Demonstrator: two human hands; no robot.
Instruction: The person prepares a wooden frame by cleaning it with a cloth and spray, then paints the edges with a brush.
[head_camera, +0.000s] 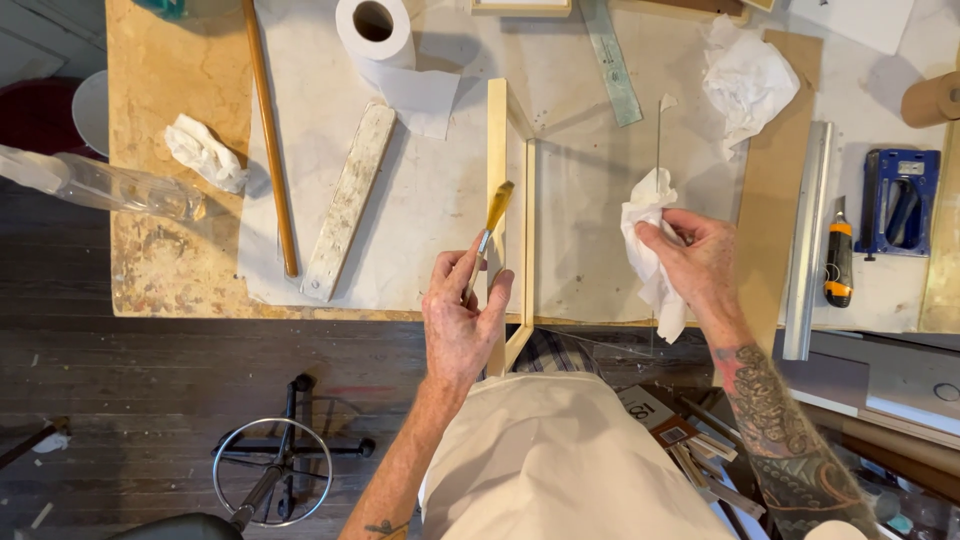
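Observation:
My left hand (462, 315) grips a small paintbrush (492, 220) with a metal ferrule and yellowish bristles that point up over a pale wooden frame strip (496, 140). A second wooden strip (528, 220) runs beside it; the two meet near the bench's front edge. My right hand (698, 262) holds a crumpled white paper towel (648, 240) against a clear glass pane (600, 230) lying on the bench to the right of the strips.
A paper towel roll (375, 30) stands at the back. A painted wooden board (350, 200) and a long dowel (270, 140) lie left. Crumpled papers (205, 152), (748, 80), a metal ruler (610, 60), an aluminium bar (808, 240), an orange-handled tool (838, 265) and a blue stapler (898, 200) sit around.

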